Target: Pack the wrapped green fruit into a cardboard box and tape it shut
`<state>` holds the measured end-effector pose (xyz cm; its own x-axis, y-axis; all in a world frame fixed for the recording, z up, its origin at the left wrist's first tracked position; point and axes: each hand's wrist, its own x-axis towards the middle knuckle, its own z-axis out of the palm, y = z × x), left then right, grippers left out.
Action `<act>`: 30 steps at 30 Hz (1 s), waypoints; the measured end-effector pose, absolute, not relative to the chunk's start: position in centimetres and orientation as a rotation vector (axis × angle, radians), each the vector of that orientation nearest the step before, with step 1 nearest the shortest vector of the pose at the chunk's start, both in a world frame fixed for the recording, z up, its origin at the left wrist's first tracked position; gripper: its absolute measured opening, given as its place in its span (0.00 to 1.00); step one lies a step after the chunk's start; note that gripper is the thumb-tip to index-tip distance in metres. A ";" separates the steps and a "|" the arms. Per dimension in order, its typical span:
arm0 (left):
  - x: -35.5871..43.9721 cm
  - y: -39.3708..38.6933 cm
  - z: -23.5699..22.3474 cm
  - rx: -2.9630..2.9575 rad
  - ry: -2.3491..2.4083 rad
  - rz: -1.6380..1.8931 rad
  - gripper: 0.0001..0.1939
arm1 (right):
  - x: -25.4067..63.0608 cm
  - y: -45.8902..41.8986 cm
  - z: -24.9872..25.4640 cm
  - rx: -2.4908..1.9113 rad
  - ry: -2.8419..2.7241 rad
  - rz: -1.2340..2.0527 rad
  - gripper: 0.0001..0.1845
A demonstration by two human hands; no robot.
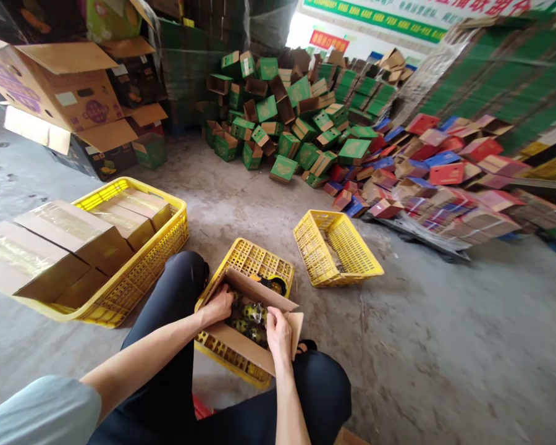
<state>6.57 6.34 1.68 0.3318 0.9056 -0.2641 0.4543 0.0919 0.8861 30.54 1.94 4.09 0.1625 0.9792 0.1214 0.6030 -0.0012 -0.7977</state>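
Head view: left hand (219, 305) and right hand (279, 334) curl at glossy, rounded packs (254, 313) inside a cardboard box (241, 343), grasp unclear; banner (380, 17) lettering blurred.

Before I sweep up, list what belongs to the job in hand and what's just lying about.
Apparently in the job:
open brown cardboard box, left hand and right hand at it
yellow-green contents in clear wrap
perforated yellow plastic crate beneath
black-and-yellow tool
taped brown cardboard boxes in long yellow plastic crate

Apparently lying about:
heaped green cardboard boxes
heaped red and blue cardboard boxes
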 end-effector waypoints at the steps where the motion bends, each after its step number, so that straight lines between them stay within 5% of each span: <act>1: 6.6 6.3 1.7 1.546 1.311 0.530 0.05 | 30.5 1.9 4.1 -1.693 -1.526 0.635 0.19; 15: 5.9 6.8 4.9 1.757 1.393 0.588 0.13 | 30.5 0.7 5.4 -1.635 -1.571 0.769 0.17; 20: 5.4 7.4 6.4 1.535 1.185 0.900 0.03 | 30.1 0.4 5.7 -1.627 -1.524 0.858 0.15; 22: 5.3 7.2 7.2 1.316 1.021 0.997 0.09 | 29.8 0.2 5.9 -1.611 -1.506 0.927 0.15; 30: 5.4 5.5 10.3 0.765 0.562 0.954 0.20 | 28.1 -1.1 8.4 -1.356 -1.318 1.586 0.48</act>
